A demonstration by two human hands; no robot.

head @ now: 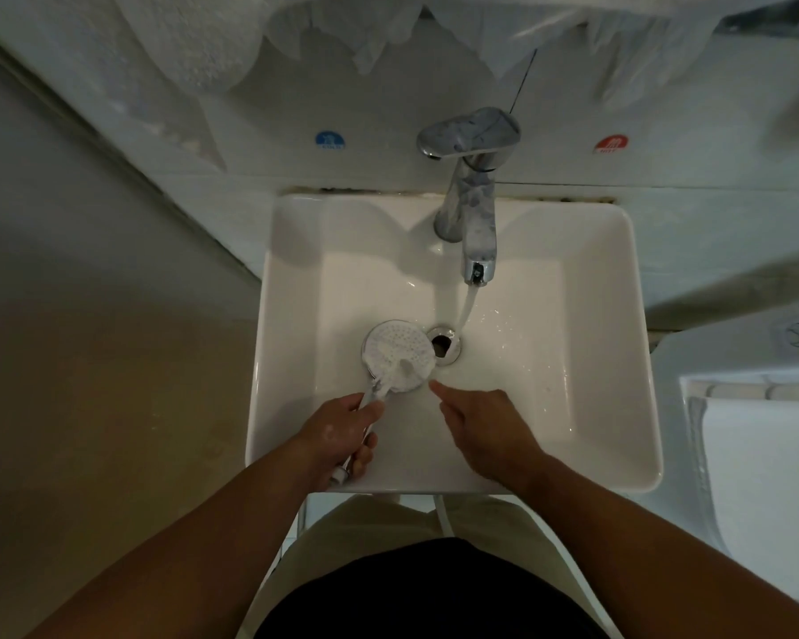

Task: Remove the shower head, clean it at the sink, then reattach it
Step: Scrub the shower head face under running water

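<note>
The round white shower head (397, 352) lies face up in the white square sink (596, 315), just left of the drain (444, 345). My left hand (342, 431) grips its chrome handle near the front of the basin. My right hand (485, 422) hovers to the right of the head, index finger pointing at its rim, the other fingers curled and holding nothing. Water runs from the chrome faucet (473, 214) into the basin right of the drain.
Blue and red cold/hot stickers (329, 139) sit on the wall behind the faucet. Plastic sheeting and a towel hang above. A toilet (757, 454) stands at the right. A white hose (444, 514) hangs below the sink's front edge.
</note>
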